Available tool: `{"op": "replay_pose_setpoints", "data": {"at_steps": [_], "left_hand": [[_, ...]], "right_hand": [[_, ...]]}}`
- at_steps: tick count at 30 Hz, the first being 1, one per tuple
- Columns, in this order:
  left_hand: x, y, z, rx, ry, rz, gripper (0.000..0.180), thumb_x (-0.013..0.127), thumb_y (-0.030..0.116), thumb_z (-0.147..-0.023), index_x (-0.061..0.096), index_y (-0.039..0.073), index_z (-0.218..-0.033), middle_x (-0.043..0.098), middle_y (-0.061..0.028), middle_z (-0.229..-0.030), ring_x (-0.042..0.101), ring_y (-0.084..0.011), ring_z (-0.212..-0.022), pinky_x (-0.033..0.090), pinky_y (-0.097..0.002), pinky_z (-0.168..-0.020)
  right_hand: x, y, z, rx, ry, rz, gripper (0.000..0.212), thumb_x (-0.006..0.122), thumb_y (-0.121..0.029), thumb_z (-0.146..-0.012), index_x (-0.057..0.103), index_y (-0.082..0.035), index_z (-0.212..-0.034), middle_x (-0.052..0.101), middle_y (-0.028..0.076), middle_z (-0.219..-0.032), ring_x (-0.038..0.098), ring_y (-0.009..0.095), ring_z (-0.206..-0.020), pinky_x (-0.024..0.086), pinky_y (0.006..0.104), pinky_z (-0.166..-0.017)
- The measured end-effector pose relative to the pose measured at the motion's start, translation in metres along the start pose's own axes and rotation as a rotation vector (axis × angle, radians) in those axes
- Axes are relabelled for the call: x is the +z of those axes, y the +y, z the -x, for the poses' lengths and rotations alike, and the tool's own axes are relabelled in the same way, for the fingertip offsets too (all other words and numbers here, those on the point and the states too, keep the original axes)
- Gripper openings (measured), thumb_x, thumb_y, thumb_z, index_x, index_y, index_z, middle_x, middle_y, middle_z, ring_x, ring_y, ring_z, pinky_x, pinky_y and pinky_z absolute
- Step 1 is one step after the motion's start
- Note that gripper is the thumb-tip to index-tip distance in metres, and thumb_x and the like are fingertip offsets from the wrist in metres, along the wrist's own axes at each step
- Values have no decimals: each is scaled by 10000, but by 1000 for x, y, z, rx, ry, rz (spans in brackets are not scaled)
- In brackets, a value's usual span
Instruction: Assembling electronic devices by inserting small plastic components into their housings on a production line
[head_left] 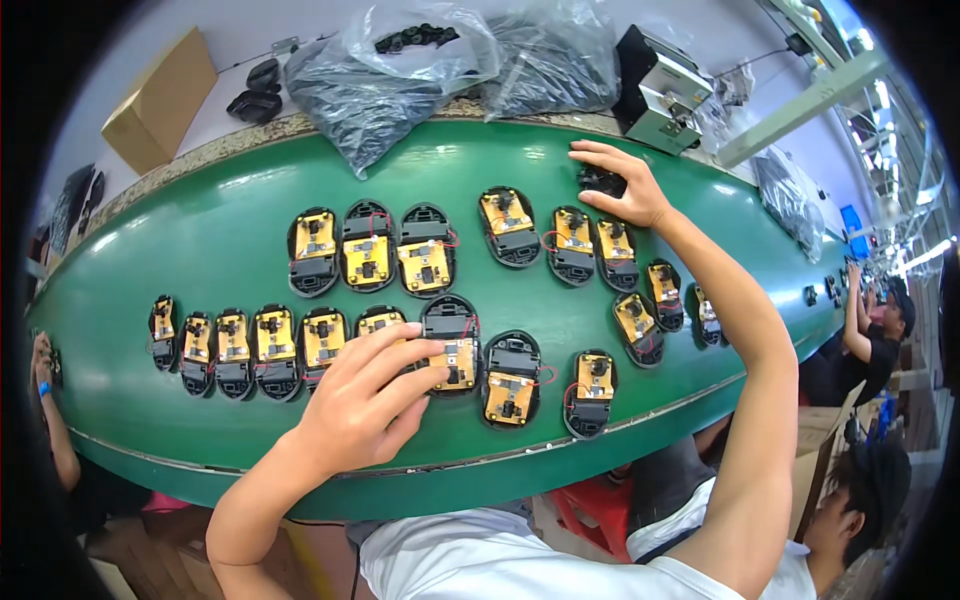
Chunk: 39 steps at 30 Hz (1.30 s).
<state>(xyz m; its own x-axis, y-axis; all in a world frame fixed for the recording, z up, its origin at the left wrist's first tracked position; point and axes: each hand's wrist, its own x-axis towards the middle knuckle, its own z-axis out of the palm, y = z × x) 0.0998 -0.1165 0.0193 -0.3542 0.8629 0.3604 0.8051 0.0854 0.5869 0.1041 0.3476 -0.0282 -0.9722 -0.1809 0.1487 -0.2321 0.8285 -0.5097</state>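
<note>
Several black oval mouse bases with yellow circuit boards lie in rows on the green conveyor belt (220, 215). My left hand (365, 400) rests on the near row, fingers spread over one base (380, 325) and touching the board of the base beside it (455, 350). My right hand (620, 180) reaches to the far edge of the belt and grips a small black part (600, 180). Bases in the far row (573, 243) lie just below that hand.
Clear plastic bags of black parts (400, 70) sit behind the belt, with a cardboard box (160, 100) at the far left and a grey metal device (665, 95) at the far right. Other people sit along the belt at the right (880, 340), and an arm shows at the left (50, 400).
</note>
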Motion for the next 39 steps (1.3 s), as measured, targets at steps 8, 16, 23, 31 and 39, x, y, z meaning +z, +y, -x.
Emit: {"op": "replay_pose_setpoints", "data": {"at_steps": [8, 16, 23, 31, 39], "left_hand": [[7, -2, 10, 28, 38, 10, 395, 754, -12, -702, 694, 78, -1082, 672, -85, -1191, 613, -326, -1179, 514, -458, -971], [18, -6, 15, 134, 57, 32, 331, 735, 6, -722, 682, 66, -1043, 650, -77, -1142, 617, -294, -1119, 505, -433, -879], [21, 2, 19, 162, 113, -30, 283, 717, -15, -724, 691, 57, -997, 667, -90, -1080, 631, -305, -1094, 510, -439, -913], [29, 5, 18, 247, 163, -63, 286, 726, -26, -727, 691, 70, -994, 658, -74, -1071, 623, -296, -1089, 512, -435, -906], [27, -3, 32, 265, 168, -139, 242, 724, -2, -727, 678, 72, -953, 650, -70, -1035, 624, -292, -1060, 508, -424, -899]], "right_hand": [[62, -54, -92, -272, -70, -106, 435, 809, -251, -813, 730, -113, -1218, 634, 129, -1363, 616, 311, -1245, 476, 406, -1064], [125, -115, -157, -479, 60, -130, 246, 817, -292, -800, 791, -133, -986, 710, 68, -1063, 678, 272, -1024, 531, 384, -913], [103, -132, -156, -566, 8, 12, 298, 755, -343, -872, 782, -94, -1034, 714, 128, -1145, 677, 328, -1061, 532, 417, -942], [56, -137, -91, -39, 70, 331, 320, 765, -262, -859, 740, -124, -1147, 730, 113, -1139, 707, 297, -999, 558, 422, -899], [80, -166, -121, 180, -111, 412, 375, 810, -244, -792, 706, -57, -1100, 761, 107, -998, 721, 302, -945, 554, 406, -863]]}}
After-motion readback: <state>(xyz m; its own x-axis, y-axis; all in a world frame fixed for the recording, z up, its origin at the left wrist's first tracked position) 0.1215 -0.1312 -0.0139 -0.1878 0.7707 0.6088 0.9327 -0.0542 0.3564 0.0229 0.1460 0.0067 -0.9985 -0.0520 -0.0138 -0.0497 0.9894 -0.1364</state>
